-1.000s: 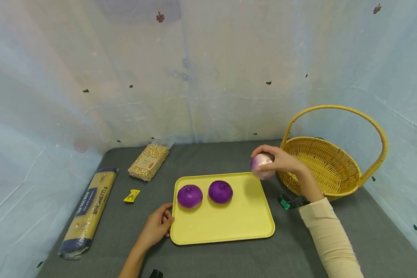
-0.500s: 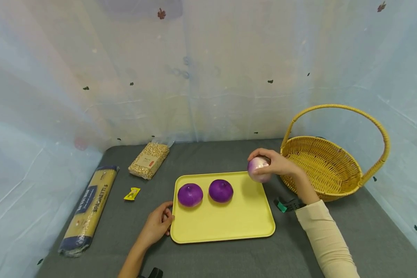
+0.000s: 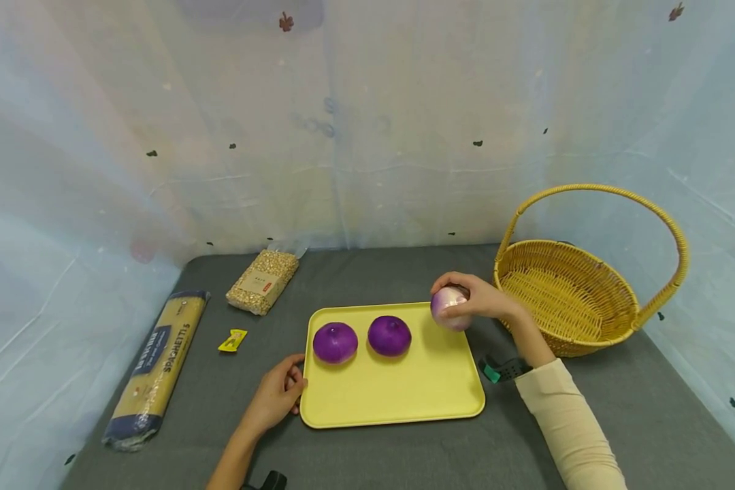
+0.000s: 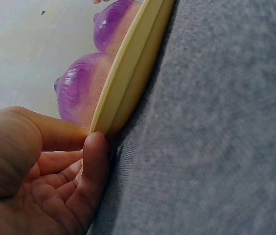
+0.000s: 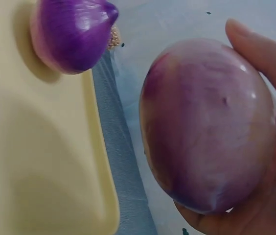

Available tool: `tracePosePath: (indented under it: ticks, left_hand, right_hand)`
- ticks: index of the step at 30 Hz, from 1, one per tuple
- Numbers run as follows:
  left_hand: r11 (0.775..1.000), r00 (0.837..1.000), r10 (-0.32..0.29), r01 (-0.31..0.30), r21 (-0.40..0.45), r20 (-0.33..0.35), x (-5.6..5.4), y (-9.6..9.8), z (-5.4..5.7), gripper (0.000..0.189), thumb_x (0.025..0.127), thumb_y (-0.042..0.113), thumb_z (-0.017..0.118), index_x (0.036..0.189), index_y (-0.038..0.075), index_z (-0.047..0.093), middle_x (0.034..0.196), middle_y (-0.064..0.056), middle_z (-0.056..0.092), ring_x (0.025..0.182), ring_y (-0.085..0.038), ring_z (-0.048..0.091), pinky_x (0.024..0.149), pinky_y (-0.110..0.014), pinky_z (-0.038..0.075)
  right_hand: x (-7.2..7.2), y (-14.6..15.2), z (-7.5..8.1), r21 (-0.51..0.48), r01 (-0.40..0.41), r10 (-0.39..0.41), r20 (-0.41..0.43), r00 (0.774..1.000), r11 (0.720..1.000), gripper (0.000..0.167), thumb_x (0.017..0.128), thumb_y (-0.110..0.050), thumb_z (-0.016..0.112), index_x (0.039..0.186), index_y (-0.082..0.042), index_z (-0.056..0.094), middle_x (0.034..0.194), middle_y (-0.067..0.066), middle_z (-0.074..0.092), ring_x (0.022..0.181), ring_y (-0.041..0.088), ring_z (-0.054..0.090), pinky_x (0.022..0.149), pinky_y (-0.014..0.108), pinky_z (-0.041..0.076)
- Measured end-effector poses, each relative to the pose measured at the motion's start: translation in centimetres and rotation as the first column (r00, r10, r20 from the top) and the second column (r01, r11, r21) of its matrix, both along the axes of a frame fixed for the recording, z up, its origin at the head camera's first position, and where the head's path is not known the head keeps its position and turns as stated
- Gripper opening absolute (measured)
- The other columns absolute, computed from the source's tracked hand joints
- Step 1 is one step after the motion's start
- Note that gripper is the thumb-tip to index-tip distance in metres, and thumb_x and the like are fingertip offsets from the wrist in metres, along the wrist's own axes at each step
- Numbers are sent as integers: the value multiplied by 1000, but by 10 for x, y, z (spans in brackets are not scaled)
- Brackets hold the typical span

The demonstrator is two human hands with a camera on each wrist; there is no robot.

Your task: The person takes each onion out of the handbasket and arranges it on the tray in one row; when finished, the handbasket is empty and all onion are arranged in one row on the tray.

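My right hand (image 3: pixel 479 297) grips a pale purple-and-white onion (image 5: pixel 209 127) above the back right corner of the yellow tray (image 3: pixel 380 405). In the right wrist view, fingers curl around the onion's side and underside. Two deep purple onions sit on the tray: the left onion (image 3: pixel 335 343) and the right onion (image 3: pixel 389 336), side by side near its back. My left hand (image 3: pixel 275 393) is at the tray's left edge. The left wrist view has its thumb and a finger pinching the rim, close to a purple onion (image 4: pixel 81 88).
A wicker basket (image 3: pixel 566 299) with a tall handle stands right of the tray, beside the right forearm. To the left lie a spaghetti pack (image 3: pixel 157 367), a bag of pale grains or beans (image 3: pixel 262 282) and a small yellow packet (image 3: pixel 233 340). A pale curtain (image 3: pixel 367 136) hangs behind.
My right hand has moved left and slightly down with the pale onion, away from the basket and over the tray's corner. The left hand keeps its place on the tray.
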State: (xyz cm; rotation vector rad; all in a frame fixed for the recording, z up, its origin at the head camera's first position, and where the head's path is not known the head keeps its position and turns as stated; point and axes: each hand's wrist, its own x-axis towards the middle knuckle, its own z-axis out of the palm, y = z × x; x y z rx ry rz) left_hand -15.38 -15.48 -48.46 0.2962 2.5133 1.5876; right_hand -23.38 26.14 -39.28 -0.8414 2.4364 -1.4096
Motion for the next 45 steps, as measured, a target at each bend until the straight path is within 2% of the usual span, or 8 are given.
tracePosePath:
  ticks: [5, 10, 14, 21, 24, 38, 45]
  left_hand:
    - [1000, 1000, 1, -1, 7, 3, 1, 0, 1, 41, 86, -3, 60, 126, -4, 49, 77, -9, 51, 47, -16, 50, 39, -28, 48]
    - [1000, 1000, 3, -3, 5, 8, 1, 0, 2, 40, 86, -3, 60, 126, -3, 50, 77, -9, 51, 48, -16, 50, 39, -28, 48]
    - [1000, 1000, 8, -8, -6, 3, 1, 0, 1, 41, 86, -4, 60, 125, -4, 49, 78, -8, 51, 48, -15, 50, 39, -28, 48]
    - [1000, 1000, 9, -9, -13, -1, 2, -1, 0, 41, 86, -4, 60, 125, -4, 49, 78, -8, 51, 47, -15, 50, 40, -28, 48]
    - [1000, 1000, 9, -9, -13, 4, 2, 0, 0, 41, 86, -3, 60, 126, -4, 49, 78, -8, 51, 48, -15, 50, 40, -28, 48]
    - [1000, 1000, 9, -9, -5, 4, 3, 0, 2, 41, 86, -5, 58, 126, -6, 48, 77, -8, 51, 47, -14, 49, 39, -28, 48]
    - [1000, 1000, 10, -10, -5, 9, 1, 1, 1, 42, 87, -5, 57, 127, -5, 48, 78, -9, 51, 48, -15, 50, 39, -28, 48]
  right_hand:
    - [2, -3, -8, 16, 13, -14, 27, 1000, 1000, 38, 78, -12, 76, 111, -6, 60, 111, 7, 57, 97, 26, 54, 80, 36, 50]
    - [1, -6, -17, -9, -5, 5, 42, 999, 1000, 37, 78, -6, 74, 112, -9, 59, 112, 11, 57, 97, 24, 54, 79, 34, 51]
    - [1, -8, -24, -15, -19, 20, 45, 999, 1000, 37, 79, -4, 73, 112, -7, 58, 114, 14, 56, 98, 25, 54, 77, 34, 52]
    - [1, -11, -33, 38, -33, 32, 47, 998, 999, 41, 80, -14, 74, 114, 2, 57, 113, 10, 57, 100, 22, 54, 81, 33, 50]
    - [1, -12, -38, 57, -37, 34, 37, 999, 998, 43, 80, -18, 75, 113, 2, 58, 112, 7, 57, 100, 21, 54, 81, 33, 51]
    - [2, -18, -42, 83, -41, 40, 19, 999, 996, 43, 78, -23, 76, 113, -4, 60, 110, 4, 61, 99, 20, 54, 79, 33, 50]
    - [2, -17, -45, 90, -61, 64, -35, 997, 994, 42, 79, -21, 75, 112, -2, 59, 109, 4, 60, 95, 16, 55, 74, 31, 51]
